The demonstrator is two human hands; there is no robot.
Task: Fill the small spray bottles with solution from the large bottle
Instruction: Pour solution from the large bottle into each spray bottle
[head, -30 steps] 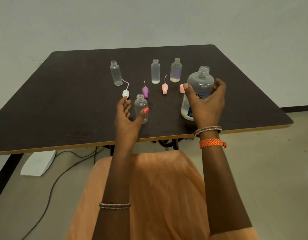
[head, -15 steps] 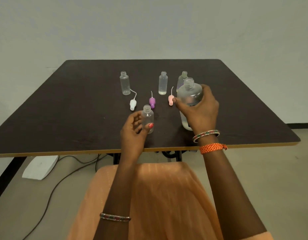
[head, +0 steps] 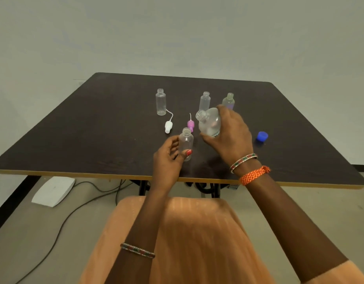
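Observation:
My right hand (head: pixel 230 134) grips the large clear bottle (head: pixel 208 123), lifted and tilted left, its open mouth pointing toward a small uncapped bottle (head: pixel 186 142). That small bottle stands upright on the dark table (head: pixel 95 130), with my left hand (head: pixel 169 158) wrapped around its lower part. Three more small open bottles stand farther back: one at the left (head: pixel 161 101), one in the middle (head: pixel 204 101) and one at the right (head: pixel 228 101) partly behind my right hand.
A white spray cap with tube (head: pixel 168 126) and a purple one (head: pixel 190 124) lie between the bottles. A blue cap (head: pixel 262 136) sits right of my hand. Below the table's front edge are my orange-clad lap, cables and a white box (head: pixel 53 190) on the floor.
My right hand has lifted the large bottle off the table and tipped it left toward the small bottle. My left hand has closed around the small bottle. The blue cap has come into view.

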